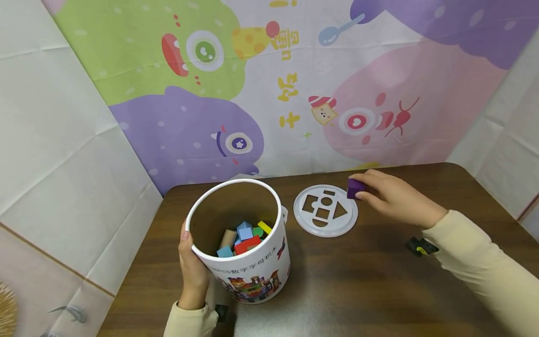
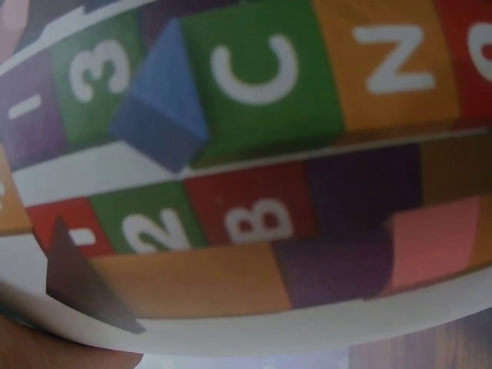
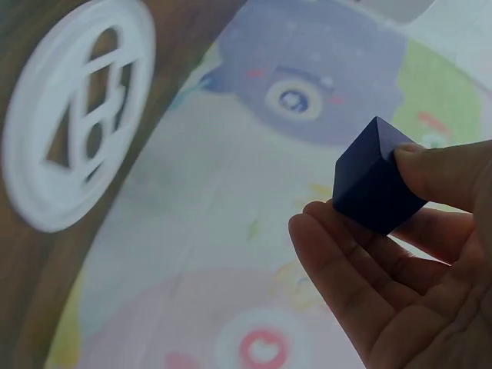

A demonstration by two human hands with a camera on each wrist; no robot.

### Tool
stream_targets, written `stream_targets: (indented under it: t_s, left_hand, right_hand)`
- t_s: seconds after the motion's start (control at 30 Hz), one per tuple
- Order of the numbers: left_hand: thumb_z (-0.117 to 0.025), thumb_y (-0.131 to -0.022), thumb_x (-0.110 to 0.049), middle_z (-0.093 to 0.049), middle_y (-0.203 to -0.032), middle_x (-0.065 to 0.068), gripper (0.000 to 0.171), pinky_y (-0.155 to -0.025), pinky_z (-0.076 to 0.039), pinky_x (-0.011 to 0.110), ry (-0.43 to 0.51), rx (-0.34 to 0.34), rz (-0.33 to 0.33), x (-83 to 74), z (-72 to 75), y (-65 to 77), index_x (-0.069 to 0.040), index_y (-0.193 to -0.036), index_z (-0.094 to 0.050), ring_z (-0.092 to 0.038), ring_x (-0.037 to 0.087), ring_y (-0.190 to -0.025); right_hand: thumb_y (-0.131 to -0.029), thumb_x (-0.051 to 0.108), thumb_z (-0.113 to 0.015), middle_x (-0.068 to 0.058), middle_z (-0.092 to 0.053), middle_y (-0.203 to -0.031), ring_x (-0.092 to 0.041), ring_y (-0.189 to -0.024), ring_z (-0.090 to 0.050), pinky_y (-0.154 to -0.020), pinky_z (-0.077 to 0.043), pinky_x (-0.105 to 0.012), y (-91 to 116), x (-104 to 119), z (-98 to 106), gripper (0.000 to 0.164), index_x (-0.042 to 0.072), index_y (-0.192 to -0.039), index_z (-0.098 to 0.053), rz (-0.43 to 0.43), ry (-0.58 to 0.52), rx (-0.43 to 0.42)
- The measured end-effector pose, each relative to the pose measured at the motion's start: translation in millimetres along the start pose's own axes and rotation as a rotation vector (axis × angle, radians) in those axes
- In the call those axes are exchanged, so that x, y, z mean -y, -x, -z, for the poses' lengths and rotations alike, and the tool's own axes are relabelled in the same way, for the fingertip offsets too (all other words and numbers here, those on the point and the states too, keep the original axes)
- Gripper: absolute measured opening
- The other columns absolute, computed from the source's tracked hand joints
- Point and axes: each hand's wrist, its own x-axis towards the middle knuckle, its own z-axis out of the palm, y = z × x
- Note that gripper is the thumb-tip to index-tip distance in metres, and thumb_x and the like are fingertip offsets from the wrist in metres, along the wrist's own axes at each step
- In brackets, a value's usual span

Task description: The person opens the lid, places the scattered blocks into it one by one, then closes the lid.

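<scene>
A purple cube block (image 1: 355, 188) is pinched between the thumb and fingers of my right hand (image 1: 389, 196), above the table by the right rim of the white lid. In the right wrist view the block (image 3: 375, 181) looks dark blue, held at its edges. The lid (image 1: 301, 220) lies flat and has several shaped cut-outs. My left hand (image 1: 193, 264) grips the left side of a white bucket (image 1: 280, 276), thumb over the rim. Inside are coloured blocks (image 1: 248, 244). The left wrist view shows mostly the bucket's printed wall (image 2: 254, 338).
The brown wooden table (image 1: 358, 290) runs up to a cartoon-printed cloth (image 1: 290, 150) at the back. White panels (image 1: 54, 117) stand at the left side. A straw-coloured round thing (image 1: 7, 311) shows at the lower left edge.
</scene>
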Motion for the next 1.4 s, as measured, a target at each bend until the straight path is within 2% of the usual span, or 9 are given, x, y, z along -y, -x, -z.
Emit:
stream_targets:
  t_s: [0.23,0.5,0.83,1.0,1.17,1.4]
  left_hand:
    - [-0.026,-0.103,-0.038,-0.054,-0.134,0.002,0.054,-0.104,-0.041,0.031,-0.029,-0.038,0.046,-1.1,-0.4,0.8,-0.008,-0.146,-0.041,-0.049,0.019,-0.126]
    - [-0.026,-0.103,-0.038,-0.053,-0.135,0.003,0.054,-0.104,-0.041,0.031,-0.023,-0.034,0.034,-1.2,-0.2,0.9,-0.008,-0.146,-0.041,-0.049,0.019,-0.126]
    - [-0.026,-0.103,-0.037,-0.053,-0.135,0.003,0.054,-0.104,-0.040,0.031,-0.023,-0.039,0.039,-2.2,0.1,0.1,-0.008,-0.146,-0.041,-0.048,0.019,-0.126]
    - [-0.025,-0.103,-0.038,-0.053,-0.135,0.002,0.055,-0.104,-0.040,0.031,-0.035,-0.044,0.050,-2.4,0.3,0.9,-0.008,-0.146,-0.040,-0.048,0.019,-0.126]
    - [-0.025,-0.103,-0.038,-0.053,-0.135,0.002,0.055,-0.105,-0.040,0.030,-0.035,-0.043,0.046,-2.2,-0.1,0.8,-0.008,-0.146,-0.040,-0.048,0.019,-0.127]
    - [-0.025,-0.103,-0.037,-0.053,-0.136,0.003,0.055,-0.105,-0.040,0.029,-0.040,-0.045,0.046,-1.1,-0.9,0.4,-0.007,-0.146,-0.040,-0.048,0.019,-0.127]
  right_hand:
    - [-0.093,0.017,-0.066,-0.003,-0.064,-0.109,-0.014,-0.092,-0.057,-0.080,-0.051,-0.036,-28,30,-2,0.039,0.006,-0.129,-0.059,0.055,-0.064,0.031]
    - [-0.096,0.023,-0.063,-0.003,-0.061,-0.116,-0.014,-0.094,-0.055,-0.081,-0.052,-0.034,-51,63,-3,0.044,0.009,-0.136,-0.054,0.047,-0.134,0.117]
    - [-0.096,0.021,-0.062,-0.004,-0.063,-0.114,-0.014,-0.093,-0.056,-0.080,-0.051,-0.030,-79,102,-6,0.041,0.006,-0.134,-0.057,0.206,-0.222,0.097]
    - [-0.096,0.019,-0.062,-0.003,-0.063,-0.111,-0.012,-0.090,-0.055,-0.078,-0.051,-0.028,-93,124,-12,0.040,0.006,-0.134,-0.057,0.262,-0.285,0.129]
    - [-0.097,0.023,-0.061,-0.004,-0.063,-0.112,-0.012,-0.091,-0.055,-0.081,-0.051,-0.026,-108,141,-23,0.040,0.006,-0.133,-0.057,0.327,-0.253,0.184]
    - [-0.097,0.023,-0.061,-0.002,-0.063,-0.113,-0.014,-0.096,-0.056,-0.087,-0.049,-0.026,-129,154,-43,0.036,0.007,-0.130,-0.058,0.325,-0.233,0.282]
